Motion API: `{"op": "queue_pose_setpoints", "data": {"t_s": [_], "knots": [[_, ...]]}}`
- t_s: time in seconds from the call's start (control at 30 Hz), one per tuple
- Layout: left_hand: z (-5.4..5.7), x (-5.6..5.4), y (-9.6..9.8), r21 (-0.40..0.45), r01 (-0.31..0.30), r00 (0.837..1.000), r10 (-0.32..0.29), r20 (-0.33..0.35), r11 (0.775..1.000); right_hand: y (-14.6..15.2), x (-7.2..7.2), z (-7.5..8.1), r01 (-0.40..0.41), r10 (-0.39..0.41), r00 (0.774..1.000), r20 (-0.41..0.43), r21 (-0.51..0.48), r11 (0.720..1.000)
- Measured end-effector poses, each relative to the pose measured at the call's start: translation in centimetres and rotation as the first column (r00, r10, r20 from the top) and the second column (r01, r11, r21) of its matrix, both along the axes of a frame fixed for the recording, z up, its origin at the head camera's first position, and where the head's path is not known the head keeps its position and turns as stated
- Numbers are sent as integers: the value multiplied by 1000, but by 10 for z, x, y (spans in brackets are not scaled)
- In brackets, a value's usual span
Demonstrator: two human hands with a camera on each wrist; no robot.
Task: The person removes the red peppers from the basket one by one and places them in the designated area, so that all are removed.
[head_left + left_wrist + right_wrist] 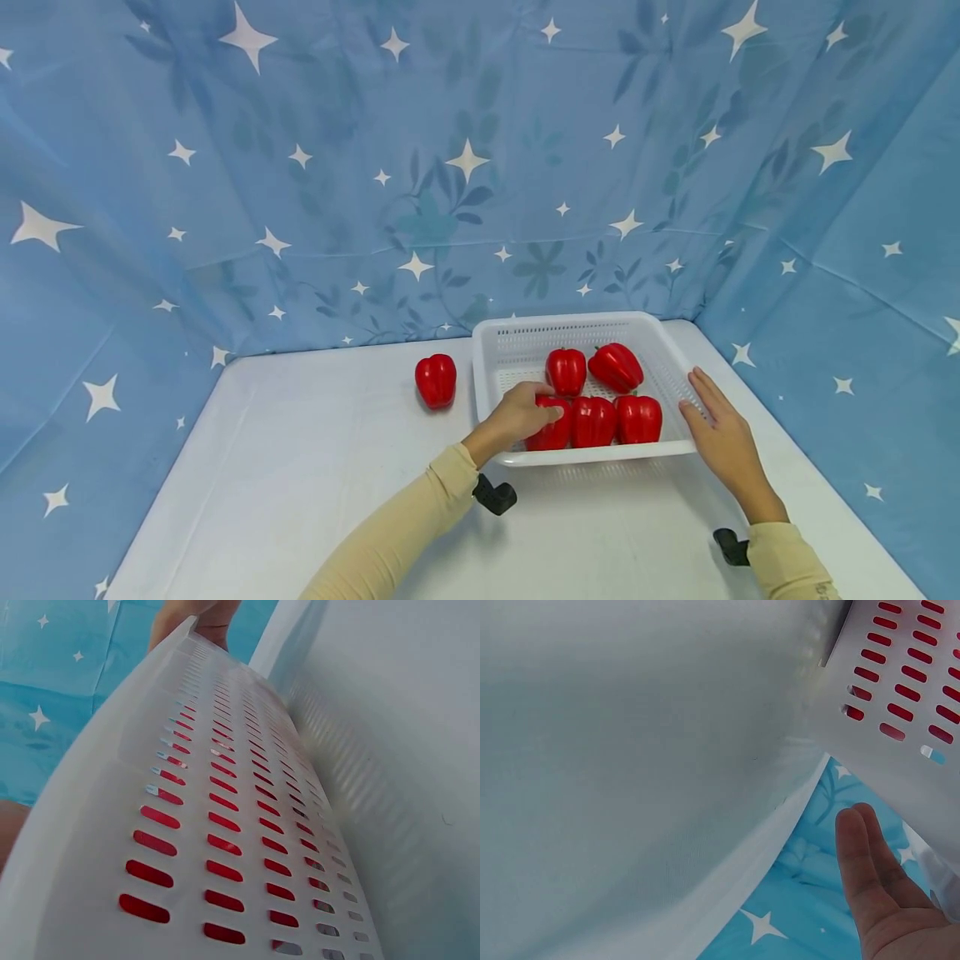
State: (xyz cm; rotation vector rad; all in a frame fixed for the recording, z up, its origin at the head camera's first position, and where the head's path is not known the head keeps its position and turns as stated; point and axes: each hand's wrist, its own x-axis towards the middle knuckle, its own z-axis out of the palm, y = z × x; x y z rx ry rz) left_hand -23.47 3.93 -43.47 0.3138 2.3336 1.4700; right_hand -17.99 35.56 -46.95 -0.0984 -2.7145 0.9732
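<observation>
My left hand (516,412) reaches over the near left rim of a white slotted plastic basket (607,455). Its thumb and fingers grip a red bell pepper (549,435) at the front left corner inside. Beside that one, two more peppers complete the front row, the middle one (593,422) and the right one (638,419). Behind them lie an upright pepper (566,372) and a tilted pepper (616,367). At the basket's right rim is my right hand (723,437), fingers straight. The right wrist view shows those extended fingers (855,855) close by the basket's outer wall (840,724).
One more red bell pepper (436,382) lies on the white table (300,467), left of the basket. A blue star-patterned curtain (337,208) rises behind and at both sides of the table. Through the basket wall's slots (225,840), red shows in the left wrist view.
</observation>
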Motion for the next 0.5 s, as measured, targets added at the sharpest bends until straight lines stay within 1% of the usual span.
{"op": "queue_pose_setpoints", "data": {"t_s": [0.27, 0.4, 0.5], "knots": [[1, 1, -2, 56, -14, 1000, 14, -12, 998, -1, -1, 2, -2, 2, 1000, 5, 1, 1000], [5, 2, -3, 65, -13, 1000, 15, -20, 998, -1, -1, 2, 1, 0, 1000, 14, -1, 1000], [10, 3, -5, 77, -6, 1000, 8, -30, 997, 0, -2, 2, 2, -2, 1000, 16, -2, 1000]]}}
